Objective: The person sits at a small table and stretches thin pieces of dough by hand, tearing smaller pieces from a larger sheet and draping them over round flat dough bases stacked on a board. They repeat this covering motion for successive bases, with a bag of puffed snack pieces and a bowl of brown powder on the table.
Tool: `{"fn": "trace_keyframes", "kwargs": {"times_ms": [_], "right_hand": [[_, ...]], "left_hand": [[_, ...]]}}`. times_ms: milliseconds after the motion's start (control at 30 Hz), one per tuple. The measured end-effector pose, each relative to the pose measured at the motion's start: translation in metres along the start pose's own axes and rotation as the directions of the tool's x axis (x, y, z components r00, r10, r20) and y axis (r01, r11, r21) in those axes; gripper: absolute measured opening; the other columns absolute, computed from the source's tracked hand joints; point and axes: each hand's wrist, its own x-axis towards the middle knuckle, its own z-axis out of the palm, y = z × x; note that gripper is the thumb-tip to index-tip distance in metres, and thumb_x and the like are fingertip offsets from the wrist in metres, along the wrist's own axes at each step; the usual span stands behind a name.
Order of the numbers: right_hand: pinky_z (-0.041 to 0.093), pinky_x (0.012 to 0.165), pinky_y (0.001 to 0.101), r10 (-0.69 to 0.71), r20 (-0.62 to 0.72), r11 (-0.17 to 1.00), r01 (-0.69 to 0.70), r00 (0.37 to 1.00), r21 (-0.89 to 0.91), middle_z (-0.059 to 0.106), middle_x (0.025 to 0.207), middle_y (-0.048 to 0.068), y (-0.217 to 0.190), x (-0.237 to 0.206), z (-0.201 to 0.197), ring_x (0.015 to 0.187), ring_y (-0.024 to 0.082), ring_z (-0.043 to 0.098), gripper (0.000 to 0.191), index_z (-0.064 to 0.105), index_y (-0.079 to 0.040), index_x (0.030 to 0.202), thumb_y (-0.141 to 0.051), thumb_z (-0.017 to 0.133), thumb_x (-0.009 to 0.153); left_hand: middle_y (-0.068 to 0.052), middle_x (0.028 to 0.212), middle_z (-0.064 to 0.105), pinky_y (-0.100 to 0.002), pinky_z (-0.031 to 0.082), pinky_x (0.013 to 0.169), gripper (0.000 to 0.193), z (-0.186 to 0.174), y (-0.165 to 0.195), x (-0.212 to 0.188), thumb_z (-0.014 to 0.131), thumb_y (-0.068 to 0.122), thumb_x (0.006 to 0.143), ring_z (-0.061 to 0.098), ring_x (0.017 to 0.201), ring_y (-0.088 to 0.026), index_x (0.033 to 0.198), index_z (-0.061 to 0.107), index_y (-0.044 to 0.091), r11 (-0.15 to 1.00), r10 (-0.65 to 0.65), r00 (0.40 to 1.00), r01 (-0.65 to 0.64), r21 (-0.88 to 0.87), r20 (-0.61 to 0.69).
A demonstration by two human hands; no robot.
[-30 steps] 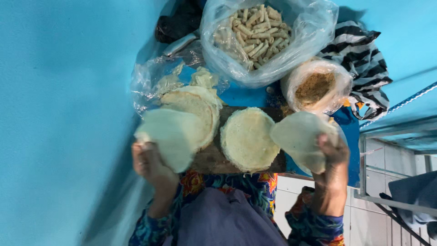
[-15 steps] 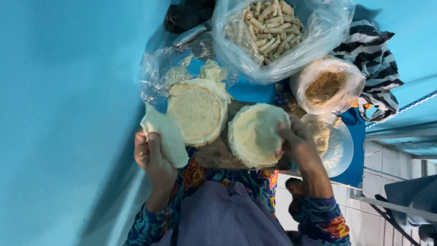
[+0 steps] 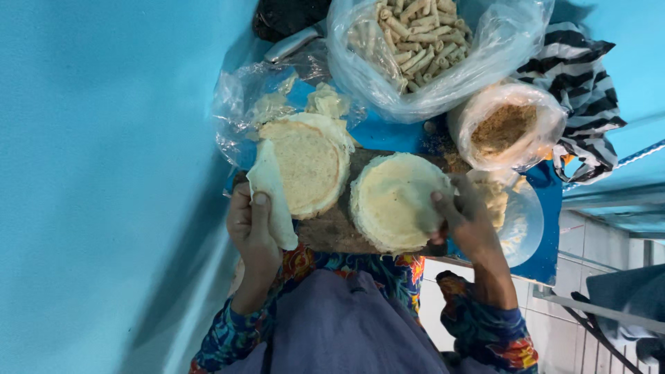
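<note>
**Hands sorting thin round wrappers on a wooden board**

Head view, looking down at a person's lap and a blue surface (image 3: 388, 135). A dark wooden board (image 3: 332, 232) rests at the near edge, carrying two stacks of pale, thin round wrappers. The left hand (image 3: 251, 232) pinches a single folded wrapper (image 3: 271, 197), thumb on top, just beside the left stack (image 3: 306, 165). The right hand (image 3: 467, 225) lies with fingers spread over the right edge of the right stack (image 3: 395, 202), touching the top sheet; whether it grips a sheet I cannot tell.

Behind the board sit a clear bag of finished rolls (image 3: 433, 41), a bag of brown crumbly filling (image 3: 504, 128) and crumpled clear plastic (image 3: 256, 104). A clear bowl (image 3: 523, 221) stands to the right.

The step appears to be separating single sheets from the stacks. The next move likely needs a light, careful peel, since such thin sheets could tear.
</note>
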Motion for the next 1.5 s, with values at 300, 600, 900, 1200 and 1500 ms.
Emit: {"fn": "trace_keyframes", "kwargs": {"times_ms": [300, 600, 900, 1200, 1500], "right_hand": [[0.057, 0.065, 0.0361, -0.553, 0.027, 0.711, 0.488, 0.833, -0.506, 0.07, 0.097, 0.01, 0.01, -0.044, 0.003, 0.083, 0.024, 0.072, 0.019, 0.065, -0.01, 0.106, -0.009, 0.073, 0.089], [0.057, 0.072, 0.041, -0.687, 0.165, 0.542, 0.65, 0.708, -0.533, 0.069, 0.1, 0.011, 0.017, -0.039, 0.03, 0.089, 0.032, 0.07, 0.016, 0.071, -0.006, 0.099, -0.008, 0.075, 0.083], [0.054, 0.058, 0.0371, -0.54, 0.032, 0.765, 0.506, 0.841, -0.399, 0.072, 0.091, 0.012, -0.002, -0.035, 0.037, 0.066, 0.026, 0.07, 0.007, 0.069, -0.002, 0.098, -0.005, 0.067, 0.093], [0.059, 0.064, 0.037, -0.661, 0.259, 0.529, 0.682, 0.704, -0.505, 0.072, 0.098, 0.01, 0.007, -0.036, 0.047, 0.08, 0.026, 0.073, 0.013, 0.072, -0.008, 0.101, -0.013, 0.071, 0.089], [0.052, 0.069, 0.0422, -0.575, -0.122, 0.672, 0.383, 0.809, -0.633, 0.066, 0.095, 0.016, 0.002, -0.012, 0.014, 0.08, 0.032, 0.067, 0.027, 0.069, -0.002, 0.111, -0.014, 0.077, 0.088]], "left_hand": [[0.005, 0.085, 0.058, -0.019, 0.04, 0.062, 0.012, 0.0, -0.003, -0.002, 0.054, 0.017, 0.111, 0.048, 0.07, 0.0, 0.105, 0.059, 0.007, 0.995, -0.098, 0.995, 0.098, -0.004, -0.023], [0.006, 0.089, 0.058, -0.017, 0.038, 0.067, 0.012, 0.01, -0.004, -0.003, 0.054, 0.015, 0.11, 0.046, 0.075, 0.002, 0.111, 0.06, 0.005, 0.993, -0.114, 0.993, 0.114, -0.028, 0.011], [0.004, 0.087, 0.06, -0.019, 0.04, 0.061, 0.015, 0.013, -0.004, -0.005, 0.053, 0.016, 0.111, 0.047, 0.069, 0.001, 0.113, 0.061, 0.003, 0.996, -0.084, 0.996, 0.083, 0.034, 0.029], [0.004, 0.088, 0.06, -0.019, 0.041, 0.065, 0.014, 0.008, -0.007, -0.005, 0.054, 0.016, 0.113, 0.049, 0.075, 0.0, 0.112, 0.062, 0.004, 0.997, -0.073, 0.996, 0.072, 0.019, 0.042], [0.004, 0.086, 0.061, -0.019, 0.041, 0.062, 0.015, 0.007, -0.006, -0.008, 0.052, 0.017, 0.111, 0.05, 0.071, 0.001, 0.111, 0.062, 0.005, 0.992, -0.123, 0.992, 0.122, 0.034, 0.035]]}}
